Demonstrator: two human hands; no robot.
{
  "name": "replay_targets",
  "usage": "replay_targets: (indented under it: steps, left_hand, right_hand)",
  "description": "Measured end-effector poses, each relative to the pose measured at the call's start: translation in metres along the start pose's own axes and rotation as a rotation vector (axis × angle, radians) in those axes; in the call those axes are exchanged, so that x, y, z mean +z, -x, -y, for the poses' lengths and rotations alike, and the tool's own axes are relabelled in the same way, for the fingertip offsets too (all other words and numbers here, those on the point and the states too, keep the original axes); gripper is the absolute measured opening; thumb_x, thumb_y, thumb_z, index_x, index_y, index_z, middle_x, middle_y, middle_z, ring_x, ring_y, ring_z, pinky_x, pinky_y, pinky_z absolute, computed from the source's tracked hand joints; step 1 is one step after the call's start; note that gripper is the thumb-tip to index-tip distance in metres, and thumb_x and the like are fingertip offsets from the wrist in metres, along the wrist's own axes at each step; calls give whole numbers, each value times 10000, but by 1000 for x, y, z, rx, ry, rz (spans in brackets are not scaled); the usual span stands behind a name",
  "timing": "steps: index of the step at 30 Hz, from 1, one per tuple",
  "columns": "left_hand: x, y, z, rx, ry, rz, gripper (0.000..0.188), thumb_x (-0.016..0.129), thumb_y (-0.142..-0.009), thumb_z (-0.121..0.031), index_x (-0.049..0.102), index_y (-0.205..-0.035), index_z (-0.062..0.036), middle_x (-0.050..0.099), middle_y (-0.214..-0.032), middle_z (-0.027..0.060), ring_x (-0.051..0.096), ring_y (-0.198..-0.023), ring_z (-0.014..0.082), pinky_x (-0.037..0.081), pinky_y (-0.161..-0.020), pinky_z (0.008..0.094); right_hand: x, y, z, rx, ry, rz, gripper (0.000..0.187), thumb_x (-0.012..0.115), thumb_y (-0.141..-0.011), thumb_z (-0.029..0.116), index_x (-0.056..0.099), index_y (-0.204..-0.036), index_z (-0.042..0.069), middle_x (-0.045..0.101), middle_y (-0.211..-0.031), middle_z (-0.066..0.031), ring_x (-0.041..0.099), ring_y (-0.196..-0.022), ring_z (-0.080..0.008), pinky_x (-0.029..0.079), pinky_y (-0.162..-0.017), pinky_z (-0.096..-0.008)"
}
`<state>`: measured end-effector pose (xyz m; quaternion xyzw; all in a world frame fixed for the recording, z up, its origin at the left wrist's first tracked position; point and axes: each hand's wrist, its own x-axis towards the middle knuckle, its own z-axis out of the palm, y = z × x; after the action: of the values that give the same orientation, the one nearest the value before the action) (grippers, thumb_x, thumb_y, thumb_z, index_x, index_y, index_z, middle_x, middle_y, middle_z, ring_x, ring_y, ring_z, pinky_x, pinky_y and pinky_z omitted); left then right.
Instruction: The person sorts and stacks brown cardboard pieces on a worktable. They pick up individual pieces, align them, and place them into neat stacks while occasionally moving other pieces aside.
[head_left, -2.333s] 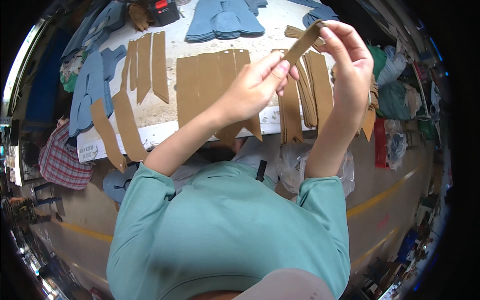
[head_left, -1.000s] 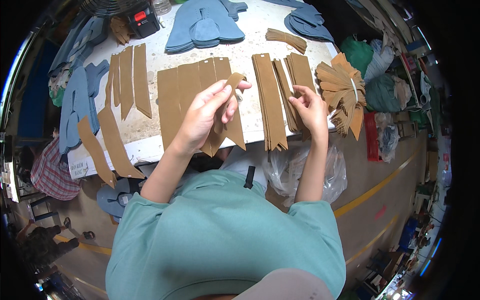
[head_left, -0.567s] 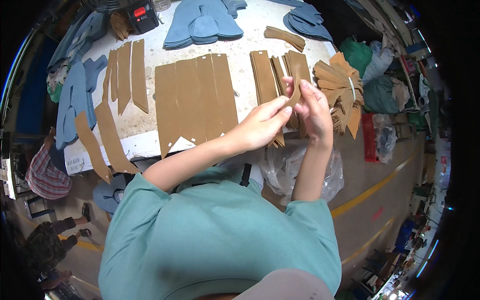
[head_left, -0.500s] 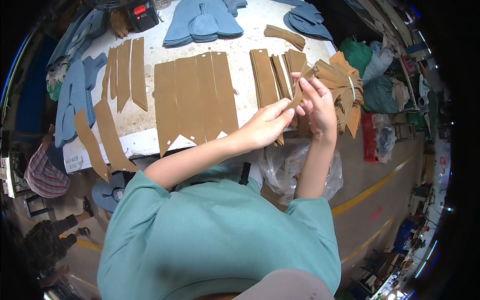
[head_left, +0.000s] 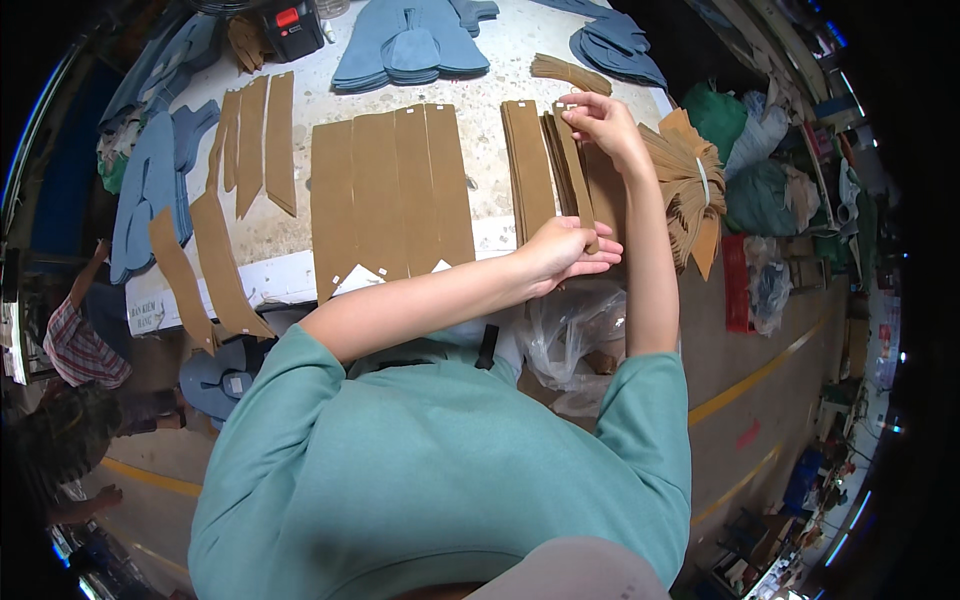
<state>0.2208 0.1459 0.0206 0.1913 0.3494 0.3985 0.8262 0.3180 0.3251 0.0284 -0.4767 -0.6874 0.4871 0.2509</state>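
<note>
A tan strip [head_left: 572, 172] lies with its long axis running near to far on the table [head_left: 490, 60], right of the row of wide tan panels [head_left: 390, 190]. The right hand [head_left: 600, 120] pinches its far end, the left hand [head_left: 570, 250] its near end (both closed on it), so it spans between them, beside the strip pile [head_left: 530, 165]

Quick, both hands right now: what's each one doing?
Left hand: closed on the near end of a long brown strip.
Right hand: pinching the far end of the same strip, above the stacked strips.
</note>
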Motion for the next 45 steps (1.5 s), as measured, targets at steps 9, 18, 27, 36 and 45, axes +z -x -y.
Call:
replay_targets:
  steps: [9, 18, 27, 36, 45]
  left_hand:
    - [10, 11, 8, -19, 45, 7, 334, 415, -987, -79, 436, -1278, 85, 601, -1200, 222, 639, -1088, 248, 556, -925, 294]
    - [-2, 73, 31, -88, -201, 345, 204, 466, -1007, -139, 594, -1103, -13, 660, -1041, 99, 650, -964, 144, 527, -888, 282]
    - [-31, 105, 35, 168, -372, 290, 124, 537, -954, -90, 614, -1005, -8, 669, -908, 61, 642, -847, 110, 516, -780, 268]
    - [-66, 138, -26, 667, -790, -97, 250, 555, -948, -75, 557, -1192, -20, 619, -1099, 70, 601, -985, 127, 504, -856, 275]
    - [-162, 187, -53, 684, -1351, -1043, 465, 655, -887, -230, 501, -1281, -37, 536, -1210, 194, 576, -1116, 327, 491, -899, 415]
  right_hand:
    - [8, -9, -21, -53, 57, -71, 242, 693, -862, 90, 694, -1095, 23, 665, -783, -12, 590, -645, -66, 503, -605, -218]
    - [10, 16, -4, -198, 476, -237, 353, 725, -834, 212, 677, -1149, 59, 678, -777, -89, 636, -677, -168, 519, -661, -306]
    - [52, 147, 15, -23, 797, -414, 477, 770, -751, 199, 635, -1185, 51, 648, -782, -134, 632, -695, -293, 498, -659, -396]
    - [76, 151, 42, -137, 461, -436, 446, 720, -837, 174, 608, -1258, 76, 592, -1004, -121, 611, -893, -253, 526, -787, -355]
    - [172, 118, 34, -264, -69, -229, 650, 666, -866, 94, 398, -1455, 148, 473, -1333, -143, 536, -1147, -267, 525, -843, -332]
